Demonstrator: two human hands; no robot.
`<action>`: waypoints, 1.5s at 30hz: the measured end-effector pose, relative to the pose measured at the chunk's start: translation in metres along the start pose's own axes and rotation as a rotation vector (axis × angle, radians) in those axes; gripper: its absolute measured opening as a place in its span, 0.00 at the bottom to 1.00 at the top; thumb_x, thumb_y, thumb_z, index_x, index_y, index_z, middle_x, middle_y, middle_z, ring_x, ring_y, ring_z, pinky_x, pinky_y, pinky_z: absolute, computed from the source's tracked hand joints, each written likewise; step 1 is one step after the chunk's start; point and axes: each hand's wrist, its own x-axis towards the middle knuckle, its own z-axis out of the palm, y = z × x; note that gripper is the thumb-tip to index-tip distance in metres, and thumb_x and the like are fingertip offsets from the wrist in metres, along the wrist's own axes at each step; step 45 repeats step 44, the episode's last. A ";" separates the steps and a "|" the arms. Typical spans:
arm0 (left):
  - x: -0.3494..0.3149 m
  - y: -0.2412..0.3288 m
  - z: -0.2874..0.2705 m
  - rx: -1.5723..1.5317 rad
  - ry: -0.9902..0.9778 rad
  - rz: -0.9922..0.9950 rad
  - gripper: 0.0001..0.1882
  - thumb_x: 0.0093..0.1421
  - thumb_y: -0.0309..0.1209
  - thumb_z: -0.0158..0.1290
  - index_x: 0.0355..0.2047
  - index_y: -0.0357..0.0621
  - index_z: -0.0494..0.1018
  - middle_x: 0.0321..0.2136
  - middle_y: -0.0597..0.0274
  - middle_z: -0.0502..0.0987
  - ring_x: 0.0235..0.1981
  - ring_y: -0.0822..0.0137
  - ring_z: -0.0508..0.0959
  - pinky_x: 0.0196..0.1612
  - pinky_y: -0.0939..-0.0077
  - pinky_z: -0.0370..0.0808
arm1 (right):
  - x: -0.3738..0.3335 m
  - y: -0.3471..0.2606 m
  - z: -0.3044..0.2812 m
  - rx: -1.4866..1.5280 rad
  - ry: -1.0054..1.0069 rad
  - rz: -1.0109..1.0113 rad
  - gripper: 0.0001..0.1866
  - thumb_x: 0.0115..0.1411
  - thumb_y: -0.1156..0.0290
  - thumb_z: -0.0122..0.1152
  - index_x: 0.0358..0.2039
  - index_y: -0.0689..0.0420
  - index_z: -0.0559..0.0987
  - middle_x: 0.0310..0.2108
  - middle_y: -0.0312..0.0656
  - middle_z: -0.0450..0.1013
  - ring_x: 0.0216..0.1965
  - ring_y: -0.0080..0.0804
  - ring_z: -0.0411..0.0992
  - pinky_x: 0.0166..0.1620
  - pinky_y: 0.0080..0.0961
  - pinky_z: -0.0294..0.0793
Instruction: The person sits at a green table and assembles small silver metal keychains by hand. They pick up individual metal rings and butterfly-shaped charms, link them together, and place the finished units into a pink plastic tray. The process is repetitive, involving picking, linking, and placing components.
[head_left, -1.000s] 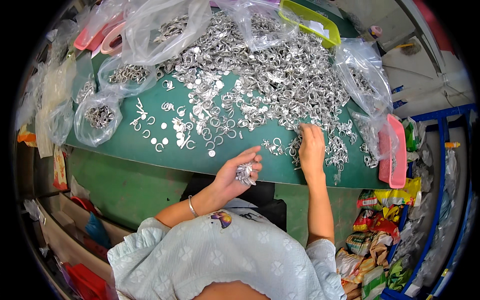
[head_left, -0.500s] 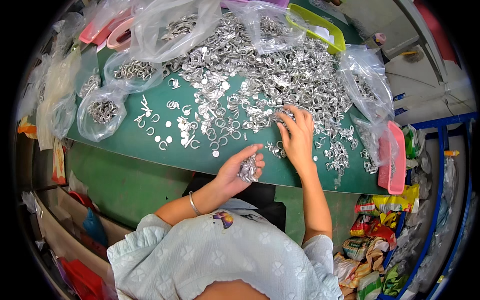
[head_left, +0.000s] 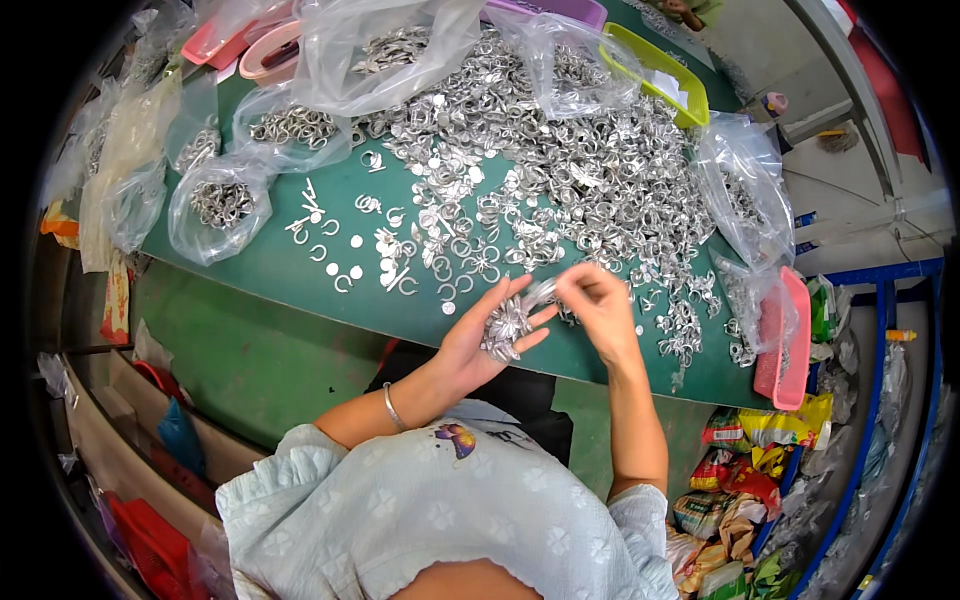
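Observation:
My left hand (head_left: 462, 350), palm up with a bangle on its wrist, cups a handful of small silver metal pieces (head_left: 507, 328). Just right of its fingertips, my right hand (head_left: 604, 315) is closed in a pinch. Between its fingers and the left hand shows a blurred silver metal piece (head_left: 541, 292); its exact shape cannot be made out. Beyond both hands, a large heap of silver open rings and small metal parts (head_left: 570, 170) covers much of the green table (head_left: 290, 275). Smaller clusters of open rings (head_left: 462, 255) and round discs lie left of the heap.
Clear plastic bags of metal parts stand at the left (head_left: 220, 215), back (head_left: 390, 60) and right (head_left: 745, 190). A pink basket (head_left: 782, 345) sits at the table's right end, a green basket (head_left: 690, 105) at the back. Colourful packages (head_left: 740, 470) fill the lower right, beside blue shelving (head_left: 880, 330).
My right hand has come back from the heap toward the left hand and now pinches a silver piece. The left hand's fingers have spread wider around its handful. The view has shifted slightly.

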 end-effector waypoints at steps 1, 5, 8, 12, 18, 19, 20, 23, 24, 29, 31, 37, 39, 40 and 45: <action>0.002 -0.001 -0.003 0.020 -0.005 0.014 0.19 0.59 0.31 0.47 0.51 0.48 0.61 0.36 0.58 0.69 0.37 0.64 0.74 0.24 0.84 0.77 | 0.003 -0.002 0.000 -0.092 -0.182 0.056 0.05 0.52 0.74 0.58 0.26 0.62 0.75 0.26 0.36 0.70 0.28 0.20 0.65 0.34 0.18 0.64; 0.012 -0.002 -0.031 0.088 -0.147 -0.047 0.17 0.59 0.31 0.47 0.49 0.46 0.62 0.38 0.58 0.70 0.38 0.64 0.74 0.26 0.83 0.78 | 0.039 0.002 -0.001 -0.605 0.203 -0.442 0.12 0.51 0.71 0.58 0.35 0.61 0.74 0.36 0.45 0.71 0.39 0.37 0.66 0.45 0.27 0.63; 0.001 -0.001 -0.025 0.156 -0.167 -0.014 0.19 0.56 0.26 0.48 0.49 0.46 0.62 0.37 0.59 0.70 0.38 0.65 0.74 0.24 0.82 0.77 | 0.040 0.021 0.021 -0.799 0.059 -0.466 0.17 0.48 0.72 0.59 0.41 0.61 0.71 0.44 0.46 0.66 0.46 0.45 0.62 0.48 0.35 0.62; -0.008 0.008 -0.027 0.092 -0.114 0.017 0.20 0.54 0.22 0.47 0.49 0.45 0.61 0.35 0.59 0.68 0.32 0.67 0.72 0.18 0.86 0.73 | 0.013 0.011 0.022 -0.868 -0.138 -0.520 0.14 0.47 0.74 0.59 0.37 0.58 0.73 0.45 0.43 0.65 0.48 0.42 0.62 0.48 0.34 0.61; -0.006 0.011 -0.044 -0.036 -0.186 -0.101 0.16 0.55 0.25 0.49 0.44 0.42 0.62 0.28 0.62 0.66 0.26 0.72 0.68 0.11 0.89 0.60 | 0.020 0.012 -0.004 -0.635 0.075 -0.390 0.10 0.46 0.75 0.61 0.31 0.60 0.75 0.37 0.42 0.70 0.44 0.39 0.65 0.48 0.34 0.59; -0.006 0.009 -0.042 -0.044 -0.190 -0.114 0.15 0.55 0.25 0.49 0.43 0.42 0.62 0.27 0.62 0.66 0.25 0.73 0.67 0.10 0.90 0.59 | 0.027 0.012 -0.004 -0.542 0.112 -0.346 0.13 0.47 0.73 0.61 0.34 0.60 0.74 0.40 0.44 0.69 0.45 0.41 0.64 0.49 0.35 0.58; -0.007 0.006 -0.042 -0.049 -0.191 -0.125 0.14 0.55 0.25 0.49 0.43 0.42 0.63 0.26 0.62 0.65 0.25 0.73 0.67 0.10 0.90 0.58 | 0.033 0.011 0.001 -0.623 0.123 -0.390 0.16 0.48 0.70 0.61 0.38 0.60 0.73 0.42 0.46 0.67 0.47 0.43 0.62 0.51 0.36 0.57; -0.006 0.003 -0.040 -0.002 -0.201 -0.137 0.14 0.55 0.25 0.48 0.42 0.42 0.63 0.26 0.62 0.66 0.25 0.74 0.66 0.10 0.92 0.58 | 0.052 0.014 0.028 -0.874 0.061 -0.410 0.30 0.49 0.59 0.60 0.51 0.59 0.65 0.54 0.52 0.56 0.56 0.49 0.53 0.56 0.41 0.52; -0.008 0.003 -0.040 0.016 -0.199 -0.139 0.14 0.55 0.25 0.48 0.42 0.42 0.63 0.26 0.63 0.66 0.25 0.74 0.66 0.10 0.92 0.58 | 0.051 0.015 0.036 -0.976 0.012 -0.430 0.31 0.49 0.58 0.60 0.51 0.60 0.65 0.55 0.51 0.56 0.56 0.48 0.53 0.56 0.42 0.52; -0.020 0.022 -0.041 0.066 -0.214 -0.098 0.14 0.55 0.25 0.48 0.42 0.41 0.63 0.26 0.63 0.66 0.25 0.74 0.67 0.10 0.92 0.58 | 0.027 0.013 0.052 -1.142 -0.273 -0.541 0.29 0.49 0.62 0.60 0.51 0.56 0.65 0.57 0.46 0.55 0.58 0.46 0.51 0.55 0.44 0.53; -0.024 0.028 -0.043 0.090 -0.163 -0.052 0.14 0.55 0.25 0.48 0.42 0.41 0.62 0.26 0.63 0.66 0.25 0.74 0.67 0.10 0.92 0.58 | 0.021 0.006 0.040 -0.994 -0.286 -0.566 0.19 0.50 0.68 0.59 0.43 0.57 0.72 0.51 0.44 0.63 0.55 0.43 0.57 0.53 0.39 0.57; -0.028 0.027 -0.044 0.100 -0.140 -0.013 0.13 0.55 0.25 0.48 0.42 0.41 0.62 0.26 0.62 0.66 0.25 0.73 0.67 0.10 0.91 0.58 | 0.059 0.002 -0.007 -0.664 0.225 -0.607 0.09 0.48 0.78 0.57 0.33 0.62 0.75 0.35 0.45 0.72 0.39 0.42 0.68 0.46 0.32 0.64; -0.027 0.022 -0.042 0.120 -0.146 -0.043 0.13 0.56 0.26 0.49 0.41 0.41 0.63 0.25 0.62 0.66 0.25 0.73 0.67 0.11 0.91 0.58 | 0.083 0.005 -0.017 -0.808 0.326 -0.666 0.13 0.48 0.76 0.58 0.36 0.61 0.74 0.37 0.46 0.71 0.42 0.42 0.66 0.47 0.34 0.63; -0.025 0.020 -0.042 0.136 -0.148 -0.057 0.13 0.56 0.27 0.49 0.41 0.41 0.63 0.25 0.62 0.66 0.25 0.73 0.67 0.11 0.91 0.58 | 0.092 0.002 -0.015 -0.810 0.338 -0.661 0.14 0.48 0.75 0.59 0.37 0.61 0.73 0.37 0.46 0.70 0.42 0.43 0.66 0.47 0.34 0.63; -0.021 0.015 -0.039 0.180 -0.138 -0.073 0.13 0.56 0.29 0.50 0.41 0.41 0.63 0.26 0.62 0.66 0.25 0.73 0.67 0.12 0.91 0.59 | 0.116 0.004 0.024 -0.674 0.110 -0.593 0.16 0.48 0.72 0.59 0.39 0.60 0.73 0.40 0.48 0.69 0.44 0.41 0.66 0.48 0.33 0.64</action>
